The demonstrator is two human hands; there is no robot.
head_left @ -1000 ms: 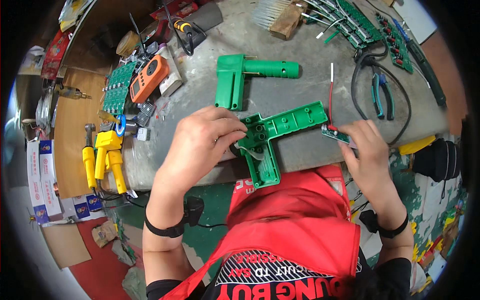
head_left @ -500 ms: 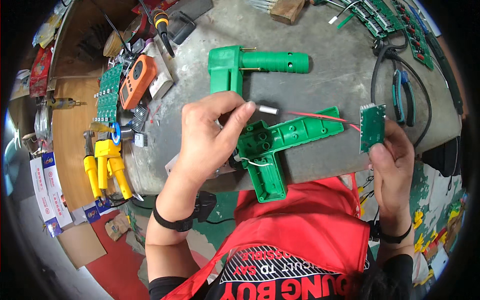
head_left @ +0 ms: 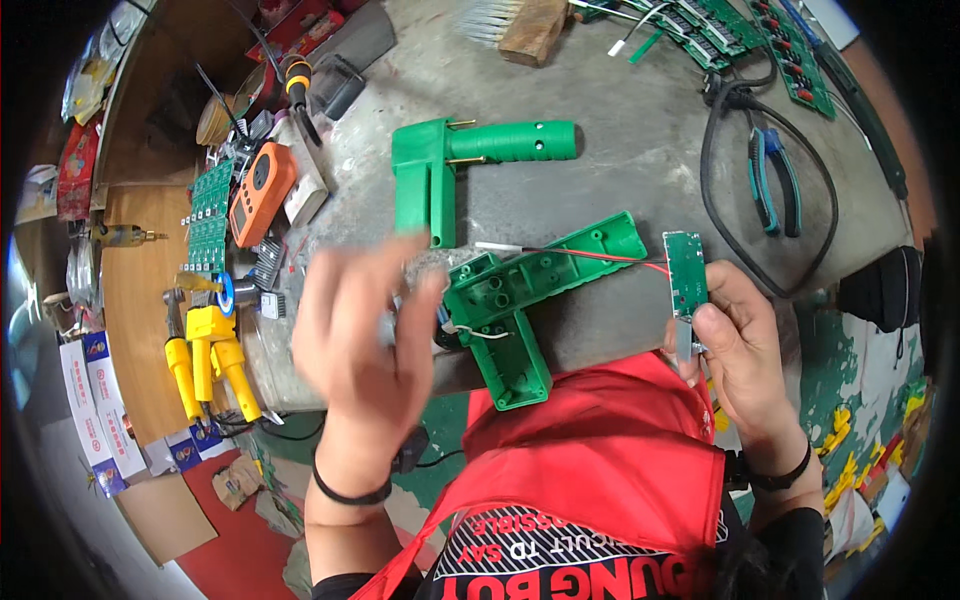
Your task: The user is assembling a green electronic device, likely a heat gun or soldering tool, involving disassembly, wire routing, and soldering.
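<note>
Between the thumb and fingers of my right hand (head_left: 738, 335) is a small green circuit board (head_left: 684, 262), with a grey metal piece at its lower end. Red and black wires (head_left: 590, 256) run left from the board to a white sleeve-like tip (head_left: 497, 246). They pass over an open green plastic housing half (head_left: 525, 375), which rests at the table's near edge and has a short white wire inside. Left of this housing, my left hand (head_left: 365, 335) is smeared by motion, so its grip is unclear. Beyond lies another green housing part with a round handle (head_left: 515, 141), two brass-coloured screws sticking out.
Blue-and-black pliers (head_left: 775, 185) and a looped black cable (head_left: 708, 180) lie to the right. Circuit boards (head_left: 700, 30) and a wooden-handled brush (head_left: 533, 30) sit at the back. At left are an orange meter (head_left: 262, 193), more boards and yellow housings (head_left: 208, 360).
My left hand has let go of the white tip and moved left and down. My right hand has shifted left with the circuit board, now showing the grey metal piece.
</note>
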